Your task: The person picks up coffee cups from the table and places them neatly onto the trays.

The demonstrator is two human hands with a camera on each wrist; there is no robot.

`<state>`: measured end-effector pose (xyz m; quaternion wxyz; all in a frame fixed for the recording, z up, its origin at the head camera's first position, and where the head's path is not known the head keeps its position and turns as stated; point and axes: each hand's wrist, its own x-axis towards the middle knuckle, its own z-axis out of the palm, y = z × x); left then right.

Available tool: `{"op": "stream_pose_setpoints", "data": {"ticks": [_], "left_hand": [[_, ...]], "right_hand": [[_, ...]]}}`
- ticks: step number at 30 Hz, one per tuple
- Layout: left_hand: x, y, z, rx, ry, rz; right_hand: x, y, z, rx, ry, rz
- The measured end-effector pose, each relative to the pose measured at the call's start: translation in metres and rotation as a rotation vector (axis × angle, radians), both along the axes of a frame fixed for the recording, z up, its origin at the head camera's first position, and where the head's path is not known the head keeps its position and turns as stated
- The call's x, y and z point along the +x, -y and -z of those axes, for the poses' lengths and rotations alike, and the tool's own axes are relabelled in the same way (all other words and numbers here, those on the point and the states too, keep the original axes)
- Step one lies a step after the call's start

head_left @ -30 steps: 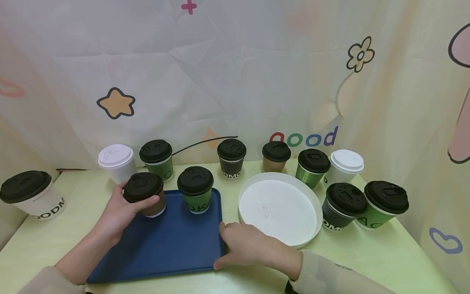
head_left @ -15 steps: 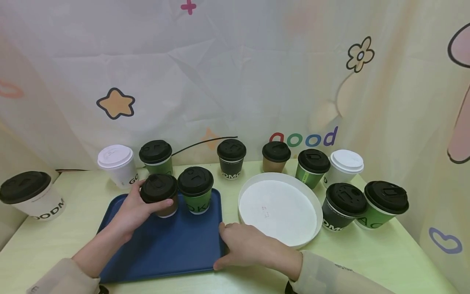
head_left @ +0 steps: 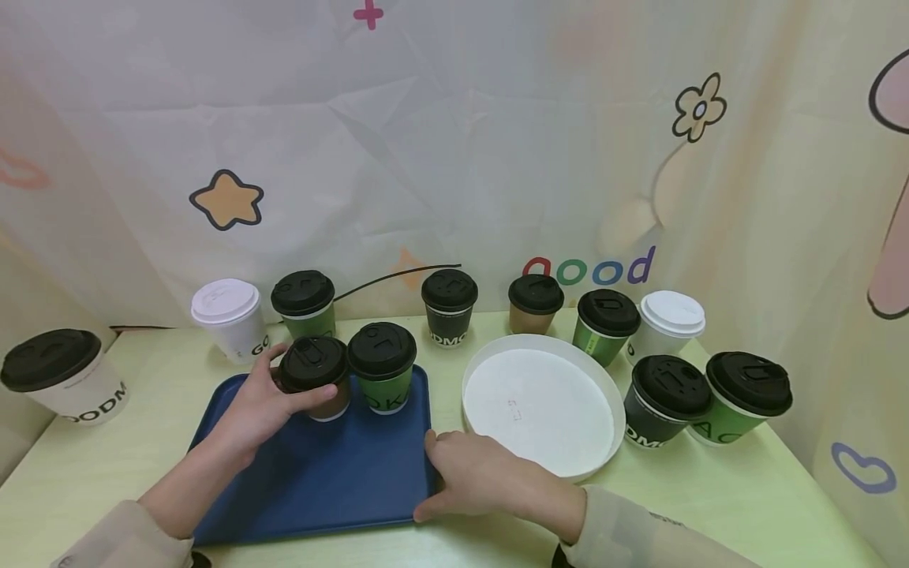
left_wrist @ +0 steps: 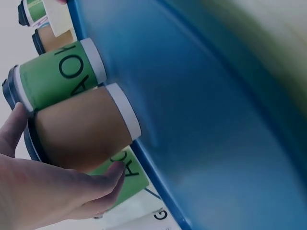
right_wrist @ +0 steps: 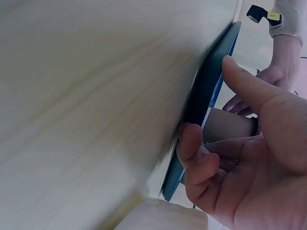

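Note:
On the blue tray point(head_left: 319, 481) a brown coffee cup with a black lid point(head_left: 328, 405) stands upright, right beside a green lidded cup point(head_left: 383, 390). My left hand point(head_left: 259, 414) holds the brown cup from its left side, thumb in front near the lid and fingers behind. In the left wrist view the base of the brown cup point(left_wrist: 86, 129) is right at the tray surface. My right hand point(head_left: 472, 477) grips the tray's right edge. The right wrist view has its thumb and curled fingertips on the tray rim point(right_wrist: 180, 167).
A round white tray point(head_left: 543, 410) lies right of the blue one. Behind stand a white cup point(head_left: 230, 331), a green cup point(head_left: 316, 323), a dark cup point(head_left: 449, 312) and a brown cup point(head_left: 534, 308). Several cups cluster at right; a large white cup point(head_left: 85, 390) is far left.
My left hand has moved the brown cup rightward across the tray until it is close against the green cup; in the last half second it barely moved. The right hand has stayed at the tray edge.

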<state>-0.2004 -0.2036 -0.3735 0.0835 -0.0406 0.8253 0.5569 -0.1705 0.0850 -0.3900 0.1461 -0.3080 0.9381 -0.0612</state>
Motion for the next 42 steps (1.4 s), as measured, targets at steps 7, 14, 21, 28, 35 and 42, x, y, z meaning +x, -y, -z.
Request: {"op": "stream_pose_setpoints", "data": {"ticks": [7,14,21,28,35,42], "left_hand": [[0.002,0.017,-0.006,0.042,-0.011,-0.014],[0.006,0.034,-0.004,0.075,-0.054,-0.17],[0.007,0.057,-0.002,0.217,-0.019,-0.555],[0.012,0.083,-0.003,0.415,-0.017,-0.763],[0.015,0.1,0.001,0.448,-0.104,-0.982],[0.018,0.109,-0.003,0.478,-0.22,-1.186]], "right_hand": [[0.001,0.0,-0.002,-0.008,-0.027,-0.016],[0.0,-0.001,-0.001,-0.005,-0.021,-0.003],[0.0,-0.001,0.0,-0.011,-0.032,-0.012],[0.0,-0.001,0.001,-0.007,-0.032,-0.008],[0.0,-0.001,0.002,-0.01,-0.036,-0.008],[0.001,-0.001,0.002,-0.015,-0.037,-0.008]]}}
